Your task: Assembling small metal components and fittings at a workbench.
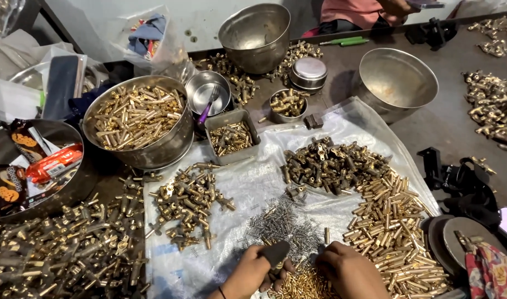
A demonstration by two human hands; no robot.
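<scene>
At the bottom edge, my left hand (252, 272) grips a small dark tool (275, 253) with a brass part under it. My right hand (350, 272) is curled beside it, fingertips down on a heap of small brass pieces (304, 283); whether it pinches one is unclear. Both hands rest on a clear plastic sheet (253, 182). Just beyond them lies a patch of tiny silver springs (281, 224). Brass tubes (389, 221) curve along the right, darker brass fittings (331, 163) lie beyond, and a pile of assembled brass fittings (190, 202) lies to the left.
A steel bowl of brass tubes (137, 119), a small steel tray (230, 137) and two empty steel bowls (256, 36) (396, 80) stand farther back. Biscuit packets fill a basin (26, 166) at left. More fittings (60, 254) crowd the lower left. Another person (364, 11) sits opposite.
</scene>
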